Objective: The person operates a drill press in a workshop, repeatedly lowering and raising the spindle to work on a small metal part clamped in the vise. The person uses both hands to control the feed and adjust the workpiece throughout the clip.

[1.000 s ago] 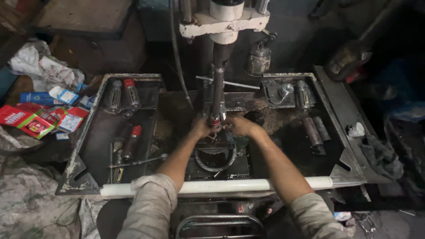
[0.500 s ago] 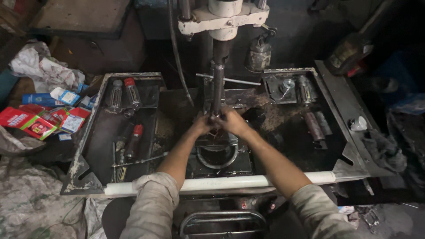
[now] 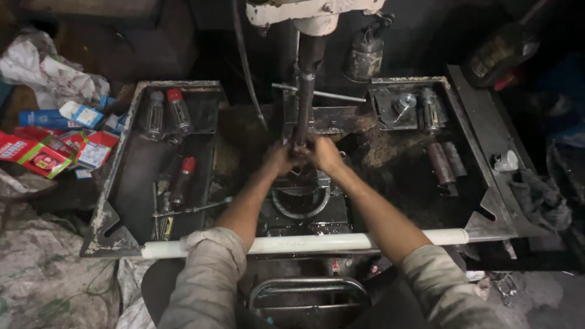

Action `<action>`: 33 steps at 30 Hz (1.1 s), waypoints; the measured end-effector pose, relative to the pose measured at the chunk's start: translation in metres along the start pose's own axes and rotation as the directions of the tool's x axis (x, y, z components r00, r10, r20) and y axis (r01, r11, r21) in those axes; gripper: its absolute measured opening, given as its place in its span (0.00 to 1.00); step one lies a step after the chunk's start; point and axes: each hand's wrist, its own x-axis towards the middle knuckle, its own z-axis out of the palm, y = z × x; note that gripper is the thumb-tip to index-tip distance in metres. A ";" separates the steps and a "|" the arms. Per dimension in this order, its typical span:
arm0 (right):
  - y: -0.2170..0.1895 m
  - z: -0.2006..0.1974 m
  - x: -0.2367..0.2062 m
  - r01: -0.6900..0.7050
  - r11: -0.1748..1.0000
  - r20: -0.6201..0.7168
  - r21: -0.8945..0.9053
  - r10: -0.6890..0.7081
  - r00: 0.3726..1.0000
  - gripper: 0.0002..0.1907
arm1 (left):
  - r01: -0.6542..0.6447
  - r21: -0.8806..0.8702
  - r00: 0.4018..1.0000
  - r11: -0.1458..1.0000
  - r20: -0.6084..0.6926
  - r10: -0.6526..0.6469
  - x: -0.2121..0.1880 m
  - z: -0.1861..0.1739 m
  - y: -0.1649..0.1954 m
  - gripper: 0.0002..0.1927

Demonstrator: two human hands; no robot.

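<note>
A vertical dark metal spindle comes down from a white machine head over a greasy metal work tray. My left hand and my right hand are both wrapped around the spindle's lower end, close together, and they hide what is fitted there. Below my hands sits a round metal ring on the machine base. Both forearms reach over a white pipe laid across the tray's front edge.
Red-capped tools and rods lie in the tray's left part; metal cylinders and fittings lie on the right. Red and blue cartons sit far left. A white cup and a rag rest at the right.
The view has shifted a little, and my hands have stayed clasped on the spindle's lower end with only small movement.
</note>
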 end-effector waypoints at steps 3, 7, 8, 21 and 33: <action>-0.004 -0.011 -0.010 -0.030 0.992 -0.012 -0.124 0.029 1.000 0.17 | 0.028 -0.045 0.998 0.999 -0.055 -0.031 -0.001 0.011 -0.006 0.46; -0.007 -0.015 -0.023 0.344 0.822 -0.100 -0.454 -0.430 0.897 0.09 | -0.123 -0.008 0.966 0.992 -0.228 0.118 -0.002 0.032 -0.020 0.30; -0.008 -0.011 -0.025 0.444 0.729 0.032 -0.521 -0.503 0.864 0.12 | -0.200 -0.010 0.942 0.980 -0.275 0.190 -0.002 0.035 -0.020 0.24; -0.021 0.044 0.040 0.695 -0.332 0.769 -0.638 -0.222 0.599 0.26 | 0.089 -0.165 0.969 0.982 -0.212 -0.124 -0.024 0.012 0.008 0.58; -0.052 0.064 0.076 0.826 -0.244 0.843 -0.508 0.054 0.535 0.21 | 0.057 0.061 0.981 0.997 -0.191 -0.045 -0.019 0.031 -0.019 0.55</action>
